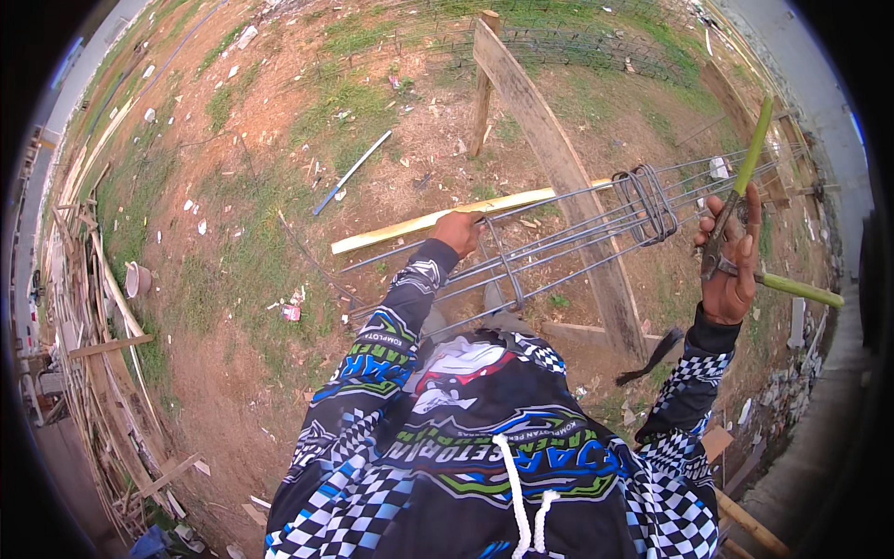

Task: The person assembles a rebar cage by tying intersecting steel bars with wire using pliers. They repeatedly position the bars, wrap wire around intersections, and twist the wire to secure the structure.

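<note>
Long steel reinforcing bars point(568, 226) run in front of me, from lower left to upper right. My left hand point(457, 233) is closed on the upper corner of a square steel stirrup point(507, 265) that goes around the bars. In my right hand point(729, 265), raised at the right beyond the bars, are pincers point(715, 252) with green handles. Their handles are spread wide, and some fingers of that hand are stretched out. A cluster of stirrups point(644, 207) hangs together farther along the bars. Below my right hand is a dark bundle point(652, 358) that looks like tie wire.
A wooden plank point(559, 154) props the bars, beside an upright post point(483, 88). A yellowish timber strip point(410, 233) and a thin pipe point(352, 173) lie on the ground beyond. Scrap wood point(102, 326) is piled at the left, near a bucket point(138, 279).
</note>
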`<state>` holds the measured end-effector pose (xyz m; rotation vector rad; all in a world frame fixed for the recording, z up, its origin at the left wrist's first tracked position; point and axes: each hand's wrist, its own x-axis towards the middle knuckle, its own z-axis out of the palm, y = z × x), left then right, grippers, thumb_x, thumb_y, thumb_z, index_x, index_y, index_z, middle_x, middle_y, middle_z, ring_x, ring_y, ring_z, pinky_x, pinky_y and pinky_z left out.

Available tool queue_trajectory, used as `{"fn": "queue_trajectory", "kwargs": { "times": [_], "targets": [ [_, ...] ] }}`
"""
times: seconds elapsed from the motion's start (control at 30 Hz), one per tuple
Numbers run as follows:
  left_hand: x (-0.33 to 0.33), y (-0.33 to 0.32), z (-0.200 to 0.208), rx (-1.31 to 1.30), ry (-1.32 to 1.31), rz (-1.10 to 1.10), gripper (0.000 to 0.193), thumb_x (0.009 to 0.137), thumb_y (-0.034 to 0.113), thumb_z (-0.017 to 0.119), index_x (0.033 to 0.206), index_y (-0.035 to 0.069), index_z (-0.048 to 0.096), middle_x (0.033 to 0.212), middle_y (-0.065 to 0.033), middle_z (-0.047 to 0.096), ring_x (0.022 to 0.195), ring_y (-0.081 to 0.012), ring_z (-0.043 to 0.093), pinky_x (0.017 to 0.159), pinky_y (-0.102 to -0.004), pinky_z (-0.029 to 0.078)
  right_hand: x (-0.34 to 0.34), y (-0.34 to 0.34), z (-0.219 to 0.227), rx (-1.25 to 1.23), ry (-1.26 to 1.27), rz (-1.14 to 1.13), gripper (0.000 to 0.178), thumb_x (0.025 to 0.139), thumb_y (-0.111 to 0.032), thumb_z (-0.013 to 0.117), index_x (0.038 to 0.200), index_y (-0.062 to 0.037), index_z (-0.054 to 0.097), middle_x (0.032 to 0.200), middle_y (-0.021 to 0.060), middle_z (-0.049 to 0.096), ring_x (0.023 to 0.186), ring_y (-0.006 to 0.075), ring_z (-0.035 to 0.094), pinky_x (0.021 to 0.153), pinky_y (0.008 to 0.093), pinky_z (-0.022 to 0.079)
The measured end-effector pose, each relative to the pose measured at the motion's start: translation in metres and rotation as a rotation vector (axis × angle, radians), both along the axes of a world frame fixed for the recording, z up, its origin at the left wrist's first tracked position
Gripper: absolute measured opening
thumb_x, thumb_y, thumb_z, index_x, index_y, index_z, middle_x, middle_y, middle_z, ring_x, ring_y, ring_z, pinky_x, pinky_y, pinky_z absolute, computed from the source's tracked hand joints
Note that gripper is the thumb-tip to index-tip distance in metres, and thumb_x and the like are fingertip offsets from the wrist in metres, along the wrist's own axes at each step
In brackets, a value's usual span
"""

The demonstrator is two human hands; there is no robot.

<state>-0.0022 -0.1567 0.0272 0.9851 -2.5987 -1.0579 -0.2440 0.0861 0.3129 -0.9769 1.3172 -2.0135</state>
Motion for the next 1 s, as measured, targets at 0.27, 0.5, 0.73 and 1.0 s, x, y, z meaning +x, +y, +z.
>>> {"fn": "queue_trajectory", "kwargs": {
  "times": [0.27, 0.5, 0.73, 1.0],
  "targets": [
    [-0.006, 0.013, 0.023, 0.028, -0.093, 0.156, 0.034, 0.086, 0.028, 0.067, 0.116, 0.013, 0.069, 0.094, -0.0217, 0.069, 0.091, -0.0393, 0.065, 0.083, -0.0454, 0.050, 0.020, -0.148, -0.163, 0.173, -0.166, 0.247, 0.063, 0.095, -0.013, 0.062, 0.148, -0.0042, 0.030, 0.115, 0.0142, 0.063, 0.098, 0.0210, 0.066, 0.081, 0.0330, 0.058],
    [0.000, 0.015, 0.017, 0.065, -0.082, 0.221, 0.033, 0.086, 0.028, 0.068, 0.117, 0.015, 0.069, 0.096, -0.0201, 0.070, 0.090, -0.0390, 0.066, 0.082, -0.0440, 0.050, 0.045, -0.192, -0.220, 0.206, -0.457, 0.332, 0.055, 0.097, -0.008, 0.053, 0.149, -0.0093, 0.034, 0.124, 0.0159, 0.061, 0.106, 0.0237, 0.064, 0.086, 0.0351, 0.058],
    [-0.003, 0.010, 0.031, 0.171, -0.086, 0.246, 0.034, 0.086, 0.029, 0.069, 0.116, 0.014, 0.069, 0.094, -0.0213, 0.070, 0.088, -0.0367, 0.067, 0.080, -0.0418, 0.051, 0.080, -0.214, -0.250, 0.129, -0.434, 0.330, 0.051, 0.100, -0.014, 0.052, 0.148, -0.0080, 0.036, 0.133, 0.0149, 0.056, 0.112, 0.0248, 0.062, 0.095, 0.0355, 0.054],
    [0.002, 0.005, 0.026, 0.143, -0.055, 0.204, 0.034, 0.086, 0.030, 0.068, 0.115, 0.012, 0.070, 0.094, -0.0211, 0.070, 0.086, -0.0373, 0.067, 0.079, -0.0412, 0.050, 0.070, -0.225, -0.254, 0.122, -0.671, 0.400, 0.049, 0.101, -0.013, 0.045, 0.149, -0.0110, 0.033, 0.134, 0.0162, 0.055, 0.116, 0.0284, 0.060, 0.098, 0.0415, 0.051]
  ]
}}
